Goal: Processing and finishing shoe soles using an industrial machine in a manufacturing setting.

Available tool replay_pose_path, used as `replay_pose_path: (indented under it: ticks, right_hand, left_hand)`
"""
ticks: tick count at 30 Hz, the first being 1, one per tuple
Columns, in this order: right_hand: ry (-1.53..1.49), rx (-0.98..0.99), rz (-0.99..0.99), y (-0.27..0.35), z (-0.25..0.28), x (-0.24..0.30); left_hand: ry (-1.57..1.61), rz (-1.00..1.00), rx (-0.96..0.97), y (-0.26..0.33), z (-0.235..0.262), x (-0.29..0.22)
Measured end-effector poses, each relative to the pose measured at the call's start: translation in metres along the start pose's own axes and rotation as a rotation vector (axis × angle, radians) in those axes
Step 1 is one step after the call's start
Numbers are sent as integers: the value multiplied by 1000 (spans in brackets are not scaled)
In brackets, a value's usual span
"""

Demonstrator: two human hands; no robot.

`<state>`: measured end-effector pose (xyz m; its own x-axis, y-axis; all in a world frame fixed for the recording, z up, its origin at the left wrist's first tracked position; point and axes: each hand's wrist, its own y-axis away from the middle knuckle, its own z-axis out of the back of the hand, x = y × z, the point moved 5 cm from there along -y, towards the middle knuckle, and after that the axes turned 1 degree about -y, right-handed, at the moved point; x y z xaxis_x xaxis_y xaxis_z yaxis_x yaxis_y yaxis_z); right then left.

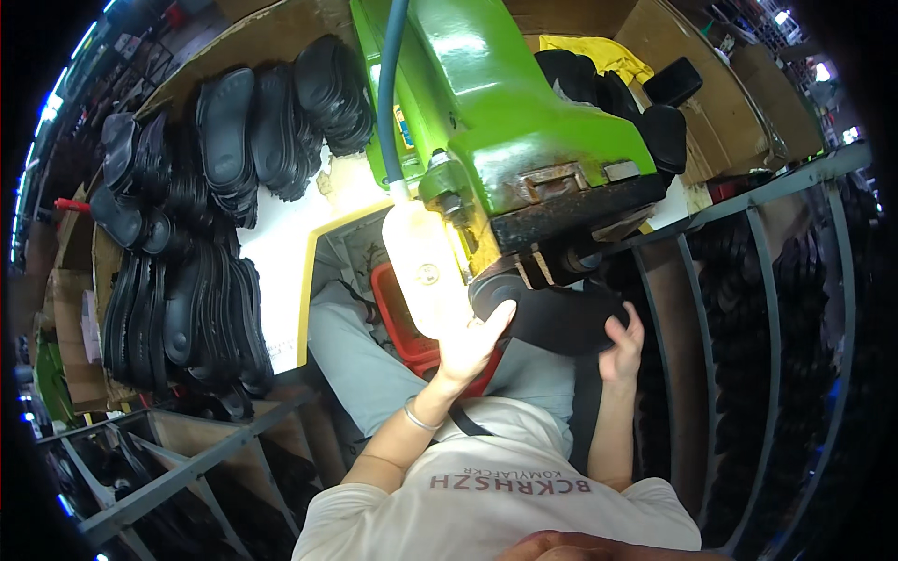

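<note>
One black sole (566, 321) is at the green machine's (552, 117) six o'clock; your left hand (470, 344) grips its nine o'clock end, your right hand (623, 348) touches its three o'clock end, hold unclear.

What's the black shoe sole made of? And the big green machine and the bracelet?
Black shoe sole: probably rubber or foam, matte; its dull, dark surface leaves that open. Green machine: likely painted metal, glossy, with bright reflections and rusty-looking patches. Bracelet: perhaps metal, smooth and silvery, judging by its pale shine.
</note>
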<state>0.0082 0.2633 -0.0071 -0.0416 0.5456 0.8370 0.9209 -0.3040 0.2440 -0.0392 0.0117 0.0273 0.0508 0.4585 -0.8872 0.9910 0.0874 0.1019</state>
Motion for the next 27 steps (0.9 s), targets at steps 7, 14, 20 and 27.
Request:
replay_pose_path:
  ticks: [7,14,20,27]
  right_hand:
    - [5,102,137,-64,-70,34]
    - [-95,232,91,-64,-109,-8]
    - [3,308,113,-36,-133,-39]
    - [184,425,171,-19,-169,-44]
  left_hand:
    - [-757,-305,70,-12,24,-12]
    - [-288,-153,73,-12,68,-49]
    - [-205,-15,-51,3,124,-48]
    - [-199,81,-35,31,171,-23]
